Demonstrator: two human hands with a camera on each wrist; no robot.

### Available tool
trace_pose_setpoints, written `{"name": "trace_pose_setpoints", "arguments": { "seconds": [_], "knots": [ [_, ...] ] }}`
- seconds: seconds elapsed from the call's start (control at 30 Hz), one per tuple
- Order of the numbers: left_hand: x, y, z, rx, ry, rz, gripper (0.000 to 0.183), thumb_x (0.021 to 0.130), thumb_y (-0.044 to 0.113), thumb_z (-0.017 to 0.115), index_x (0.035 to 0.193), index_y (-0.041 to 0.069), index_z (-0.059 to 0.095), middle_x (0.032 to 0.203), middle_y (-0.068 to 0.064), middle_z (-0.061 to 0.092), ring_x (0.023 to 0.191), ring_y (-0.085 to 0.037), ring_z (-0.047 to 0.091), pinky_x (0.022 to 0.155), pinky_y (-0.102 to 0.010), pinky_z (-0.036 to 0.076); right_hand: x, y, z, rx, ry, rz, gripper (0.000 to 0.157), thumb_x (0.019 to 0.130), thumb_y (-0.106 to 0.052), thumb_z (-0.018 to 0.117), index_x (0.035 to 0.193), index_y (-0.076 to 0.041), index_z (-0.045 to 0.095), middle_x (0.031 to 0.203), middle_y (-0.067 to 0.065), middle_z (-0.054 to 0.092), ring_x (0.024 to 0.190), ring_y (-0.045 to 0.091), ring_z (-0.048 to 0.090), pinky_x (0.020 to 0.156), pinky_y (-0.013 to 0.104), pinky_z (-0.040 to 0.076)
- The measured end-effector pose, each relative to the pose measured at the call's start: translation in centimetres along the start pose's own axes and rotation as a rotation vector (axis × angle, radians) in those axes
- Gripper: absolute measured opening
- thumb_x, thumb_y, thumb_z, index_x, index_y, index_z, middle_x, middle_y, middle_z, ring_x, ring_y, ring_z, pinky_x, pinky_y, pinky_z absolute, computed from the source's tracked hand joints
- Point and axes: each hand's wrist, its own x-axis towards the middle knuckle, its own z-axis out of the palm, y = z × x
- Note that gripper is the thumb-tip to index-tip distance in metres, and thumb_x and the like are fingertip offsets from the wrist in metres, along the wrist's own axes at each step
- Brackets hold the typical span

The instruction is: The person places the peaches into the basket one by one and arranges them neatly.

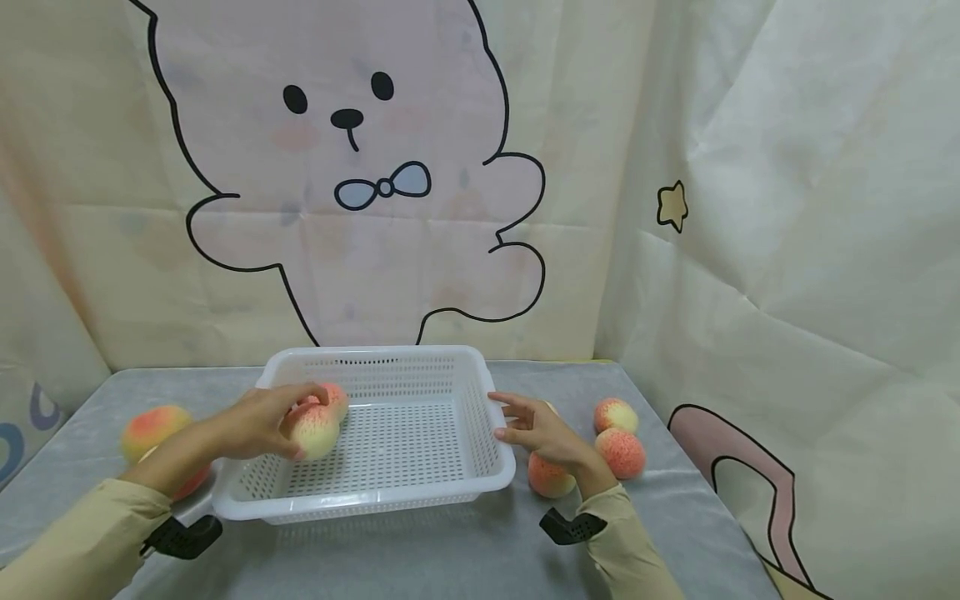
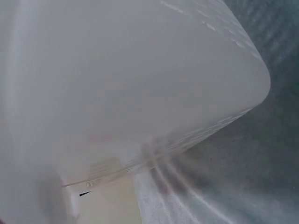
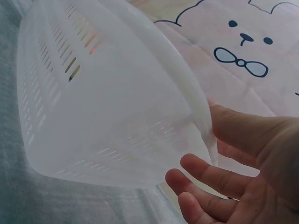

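Note:
A white perforated plastic basket (image 1: 352,500) stands on the grey cloth. Over its left part, my left hand (image 1: 258,425) grips a yellow-and-red peach (image 1: 315,433) between thumb and fingers. Another peach (image 1: 339,398) lies just behind that one, partly hidden. At the opposite end, my right hand (image 1: 543,429) touches the basket's right rim with its fingertips, the fingers loosely bent. From the right wrist, the fingers (image 3: 210,175) show spread beside the basket's outer wall (image 3: 117,107). The left wrist view shows mostly the basket's blurred outside (image 2: 140,70), with the held peach out of sight.
Left of the basket a peach (image 1: 156,429) lies beside another (image 1: 193,483), partly behind my left forearm. To the right, peaches (image 1: 617,414) (image 1: 621,453) touch each other, and one more (image 1: 550,477) sits under my right wrist. Printed curtains (image 1: 570,250) surround the table.

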Motion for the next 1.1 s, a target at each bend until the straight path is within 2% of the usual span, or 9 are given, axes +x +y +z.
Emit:
{"name": "trace_pose_setpoints", "arguments": {
  "seconds": [0.3, 0.5, 0.73, 0.97, 1.1],
  "knots": [
    [0.1, -0.4, 0.8, -0.003, -0.007, 0.001, 0.073, 0.063, 0.028, 0.096, 0.127, 0.019, 0.061, 0.130, -0.009, 0.066, 0.121, -0.040, 0.056, 0.100, -0.072, 0.033, -0.2, -0.2, 0.1, 0.009, 0.000, 0.002, 0.068, 0.097, -0.020, 0.069, 0.155, -0.005, 0.038, 0.141, 0.026, 0.058, 0.118, 0.027, 0.066, 0.098, 0.036, 0.055],
    [0.0, -0.4, 1.0, 0.008, 0.010, 0.007, 0.071, 0.063, 0.026, 0.096, 0.126, 0.019, 0.062, 0.131, -0.012, 0.066, 0.122, -0.041, 0.057, 0.107, -0.072, 0.023, -0.2, -0.2, 0.1, 0.017, 0.005, 0.002, 0.068, 0.097, -0.019, 0.069, 0.155, -0.005, 0.038, 0.141, 0.025, 0.058, 0.117, 0.026, 0.067, 0.098, 0.036, 0.056],
    [-0.2, -0.3, 1.3, 0.060, 0.024, 0.011, 0.070, 0.062, 0.021, 0.096, 0.124, 0.018, 0.065, 0.130, -0.014, 0.066, 0.125, -0.043, 0.057, 0.110, -0.070, 0.023, -0.2, -0.2, 0.1, 0.012, -0.008, -0.018, 0.067, 0.098, -0.017, 0.068, 0.155, -0.001, 0.037, 0.140, 0.029, 0.058, 0.116, 0.027, 0.067, 0.098, 0.036, 0.056],
    [-0.3, -0.1, 1.1, 0.071, 0.017, -0.017, 0.067, 0.062, 0.020, 0.096, 0.123, 0.014, 0.068, 0.116, -0.007, 0.071, 0.108, -0.032, 0.061, 0.107, -0.070, 0.028, -0.2, -0.2, 0.1, 0.010, -0.007, -0.019, 0.065, 0.098, -0.015, 0.067, 0.155, -0.001, 0.037, 0.140, 0.029, 0.058, 0.118, 0.032, 0.066, 0.099, 0.040, 0.055],
    [-0.3, -0.1, 1.1, 0.082, 0.002, -0.017, 0.066, 0.062, 0.017, 0.095, 0.122, 0.013, 0.069, 0.118, -0.007, 0.071, 0.112, -0.034, 0.061, 0.109, -0.070, 0.027, -0.2, -0.2, 0.1, 0.012, -0.007, -0.018, 0.065, 0.098, -0.015, 0.067, 0.155, -0.001, 0.037, 0.140, 0.029, 0.058, 0.118, 0.033, 0.066, 0.099, 0.040, 0.055]
  ]
}}
